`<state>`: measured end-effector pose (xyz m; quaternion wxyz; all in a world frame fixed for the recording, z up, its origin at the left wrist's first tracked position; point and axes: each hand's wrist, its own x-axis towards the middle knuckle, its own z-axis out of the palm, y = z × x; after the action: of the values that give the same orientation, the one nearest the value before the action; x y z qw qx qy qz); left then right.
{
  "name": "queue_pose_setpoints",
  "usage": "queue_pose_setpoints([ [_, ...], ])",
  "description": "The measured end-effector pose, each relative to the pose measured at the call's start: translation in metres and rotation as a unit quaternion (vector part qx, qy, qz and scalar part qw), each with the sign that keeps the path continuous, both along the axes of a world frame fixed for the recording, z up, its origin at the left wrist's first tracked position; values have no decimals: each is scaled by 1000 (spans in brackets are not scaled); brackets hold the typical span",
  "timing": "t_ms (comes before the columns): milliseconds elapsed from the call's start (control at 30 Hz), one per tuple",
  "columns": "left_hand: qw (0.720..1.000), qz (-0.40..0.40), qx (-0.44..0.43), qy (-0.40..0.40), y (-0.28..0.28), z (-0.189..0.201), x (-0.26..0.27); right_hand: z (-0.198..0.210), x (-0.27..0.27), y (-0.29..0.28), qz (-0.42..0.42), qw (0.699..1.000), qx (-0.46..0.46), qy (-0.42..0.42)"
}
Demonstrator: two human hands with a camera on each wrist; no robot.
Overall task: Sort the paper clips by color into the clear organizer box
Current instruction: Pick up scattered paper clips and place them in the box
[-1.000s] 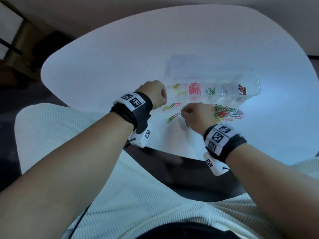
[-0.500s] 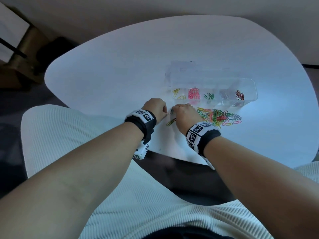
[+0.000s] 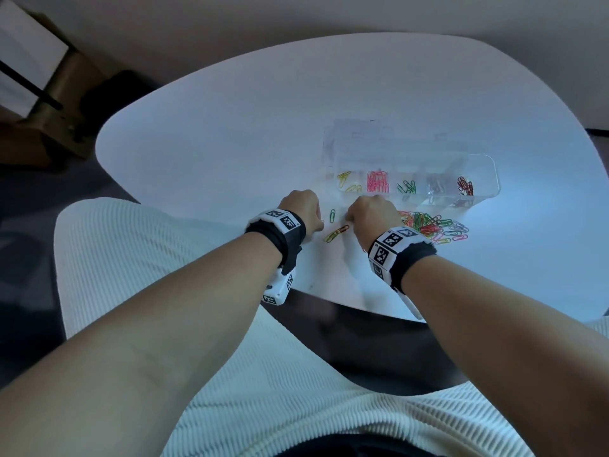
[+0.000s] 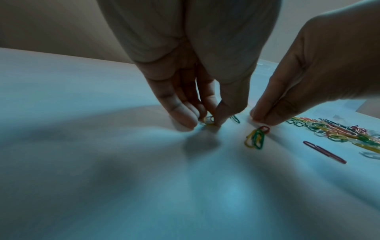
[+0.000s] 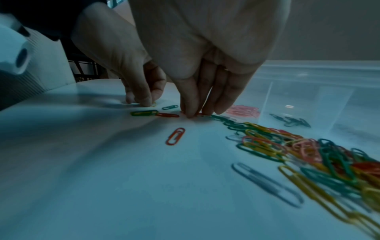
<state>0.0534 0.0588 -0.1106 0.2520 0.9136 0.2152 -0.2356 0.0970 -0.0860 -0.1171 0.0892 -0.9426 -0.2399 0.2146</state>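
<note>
A clear organizer box (image 3: 484, 192) stands on the white table (image 3: 230, 143), holding yellow, pink, green, dark and red clips in separate compartments. A mixed pile of paper clips (image 3: 431, 225) lies in front of it. My left hand (image 4: 209, 121) has its fingertips on the table and pinches a yellow clip (image 4: 208, 120). Close to its right, my right hand (image 5: 191, 114) pinches a red clip (image 5: 200, 114) flat on the table. Between the hands lie a green clip (image 3: 333, 216) and a yellow, green and red cluster (image 3: 336, 234).
An orange clip (image 5: 175, 136) and a pale clip (image 5: 267, 185) lie loose near the pile (image 5: 308, 149). The table's front edge (image 3: 329, 300) is close behind my wrists. A wooden stand (image 3: 62, 103) is on the floor at the far left.
My left hand came down from beside the box to the loose clips. My right hand shifted left next to it, fingertips on the table.
</note>
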Motion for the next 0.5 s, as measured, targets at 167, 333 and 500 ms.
queue_pose_setpoints([
  [167, 1000, 10, -18, -22, 2, -1, -3, -6, 3, -8, -25, 998, 56, 1],
  [333, 995, 53, -50, -62, 6, -2, -7, -6, 1, -14, -60, 994, 88, -6],
  [500, 994, 61, -69, -55, 8, -2, -8, -7, 0, -22, -109, 985, 131, 34],
])
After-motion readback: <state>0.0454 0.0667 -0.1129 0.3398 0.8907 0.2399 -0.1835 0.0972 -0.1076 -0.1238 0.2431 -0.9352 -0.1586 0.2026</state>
